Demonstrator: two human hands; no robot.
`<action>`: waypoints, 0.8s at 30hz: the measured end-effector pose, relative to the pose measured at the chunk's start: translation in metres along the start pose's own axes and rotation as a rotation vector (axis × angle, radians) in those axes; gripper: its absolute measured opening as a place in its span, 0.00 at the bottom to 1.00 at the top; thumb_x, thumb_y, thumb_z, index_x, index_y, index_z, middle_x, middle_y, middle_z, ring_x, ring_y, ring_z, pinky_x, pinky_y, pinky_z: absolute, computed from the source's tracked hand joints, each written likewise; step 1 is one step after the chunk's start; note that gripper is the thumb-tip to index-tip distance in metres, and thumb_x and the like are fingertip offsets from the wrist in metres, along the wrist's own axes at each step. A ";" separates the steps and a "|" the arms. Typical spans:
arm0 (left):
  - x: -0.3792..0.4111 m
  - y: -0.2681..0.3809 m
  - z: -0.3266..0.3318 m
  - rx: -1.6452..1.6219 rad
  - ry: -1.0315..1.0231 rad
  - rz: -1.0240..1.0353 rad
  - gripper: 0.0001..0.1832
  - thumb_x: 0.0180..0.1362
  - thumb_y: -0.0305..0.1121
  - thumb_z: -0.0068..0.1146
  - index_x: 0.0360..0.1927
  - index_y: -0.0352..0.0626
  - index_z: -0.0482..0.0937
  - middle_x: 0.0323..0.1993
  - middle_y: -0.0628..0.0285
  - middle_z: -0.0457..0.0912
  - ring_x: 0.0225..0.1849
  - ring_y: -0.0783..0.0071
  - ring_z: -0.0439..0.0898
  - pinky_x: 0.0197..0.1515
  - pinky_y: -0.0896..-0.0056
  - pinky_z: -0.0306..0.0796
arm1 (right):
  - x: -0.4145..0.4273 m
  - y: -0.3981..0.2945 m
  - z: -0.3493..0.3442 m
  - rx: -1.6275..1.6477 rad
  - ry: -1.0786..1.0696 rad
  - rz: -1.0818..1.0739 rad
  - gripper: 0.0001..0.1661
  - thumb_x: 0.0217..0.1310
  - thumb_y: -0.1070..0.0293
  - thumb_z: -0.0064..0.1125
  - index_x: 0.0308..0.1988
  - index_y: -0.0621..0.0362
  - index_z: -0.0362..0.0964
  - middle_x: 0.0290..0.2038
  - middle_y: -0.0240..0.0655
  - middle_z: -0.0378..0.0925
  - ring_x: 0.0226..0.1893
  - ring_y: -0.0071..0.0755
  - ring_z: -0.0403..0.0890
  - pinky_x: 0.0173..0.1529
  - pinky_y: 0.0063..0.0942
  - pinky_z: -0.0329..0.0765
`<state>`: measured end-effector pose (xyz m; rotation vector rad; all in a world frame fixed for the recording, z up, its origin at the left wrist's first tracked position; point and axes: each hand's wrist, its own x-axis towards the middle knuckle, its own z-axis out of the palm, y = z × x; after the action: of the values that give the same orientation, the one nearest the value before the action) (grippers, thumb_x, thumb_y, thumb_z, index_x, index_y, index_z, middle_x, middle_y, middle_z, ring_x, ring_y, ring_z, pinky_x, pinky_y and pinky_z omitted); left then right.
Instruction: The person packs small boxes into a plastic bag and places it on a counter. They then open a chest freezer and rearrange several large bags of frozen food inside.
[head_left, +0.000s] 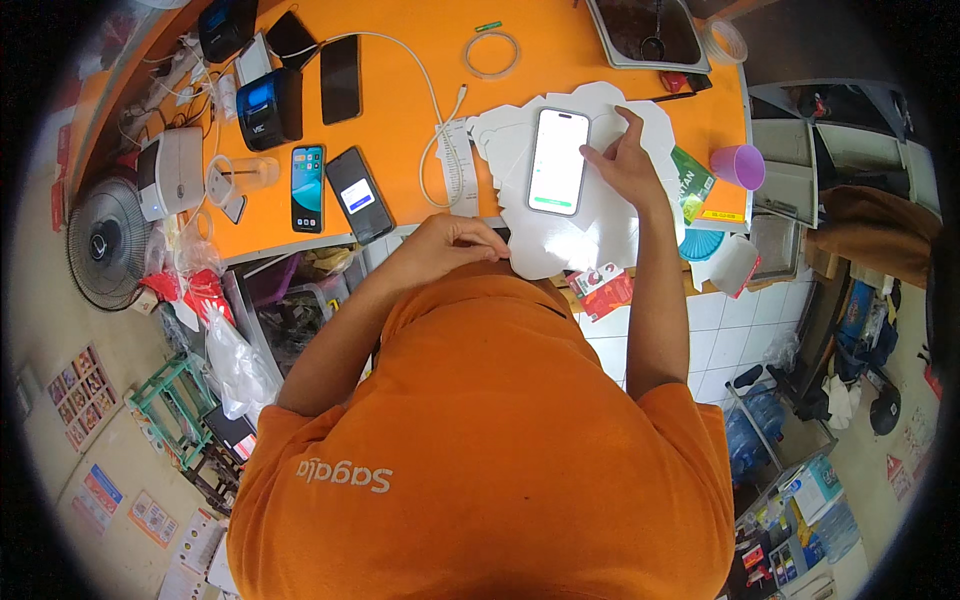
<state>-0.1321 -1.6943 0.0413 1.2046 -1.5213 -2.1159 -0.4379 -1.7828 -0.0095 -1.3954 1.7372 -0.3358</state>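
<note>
A smartphone with a lit, mostly white screen (559, 161) lies on a stack of flat white die-cut cardboard sheets (510, 154) at the table's front edge. My right hand (624, 161) is over the sheets at the phone's right side, thumb by the screen's edge and fingers apart, holding nothing. My left hand (469, 244) rests at the front edge, left of the sheets, its fingers bent together; whether something small is between them cannot be seen. Further left lie a phone with a blue-green screen (307, 187) and a dark phone with a white pop-up (360, 195).
A white cable (426, 169) curls over a printed paper strip (457, 169). Black printers (270, 109), a white printer (171, 171) and a clear plastic cup (251, 174) stand left. A metal tray (649, 34), tape roll (491, 55) and purple cup (737, 166) are behind and right.
</note>
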 end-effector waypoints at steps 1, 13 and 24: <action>-0.004 -0.004 -0.003 0.030 -0.011 0.014 0.08 0.66 0.22 0.57 0.47 0.35 0.81 0.42 0.61 0.86 0.48 0.75 0.84 0.53 0.74 0.77 | -0.001 -0.001 0.001 -0.016 0.010 0.009 0.54 0.56 0.56 0.70 0.69 0.55 0.41 0.29 0.43 0.78 0.33 0.47 0.84 0.44 0.35 0.81; -0.097 -0.065 -0.027 0.390 0.380 -0.373 0.10 0.72 0.33 0.50 0.50 0.43 0.79 0.31 0.57 0.85 0.34 0.70 0.85 0.39 0.68 0.75 | 0.003 0.017 -0.002 0.189 0.005 0.035 0.50 0.64 0.46 0.62 0.70 0.58 0.42 0.30 0.41 0.78 0.31 0.38 0.82 0.42 0.31 0.78; -0.150 -0.177 -0.030 0.203 0.222 -0.834 0.19 0.74 0.52 0.42 0.58 0.52 0.62 0.31 0.54 0.80 0.33 0.68 0.75 0.39 0.64 0.70 | -0.059 -0.027 0.033 1.071 0.497 -0.011 0.23 0.73 0.64 0.53 0.61 0.60 0.61 0.25 0.30 0.71 0.22 0.20 0.68 0.28 0.19 0.64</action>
<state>0.0254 -1.5459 -0.0477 2.3770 -1.2731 -2.1635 -0.3947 -1.7292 0.0156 -0.5365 1.4865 -1.4585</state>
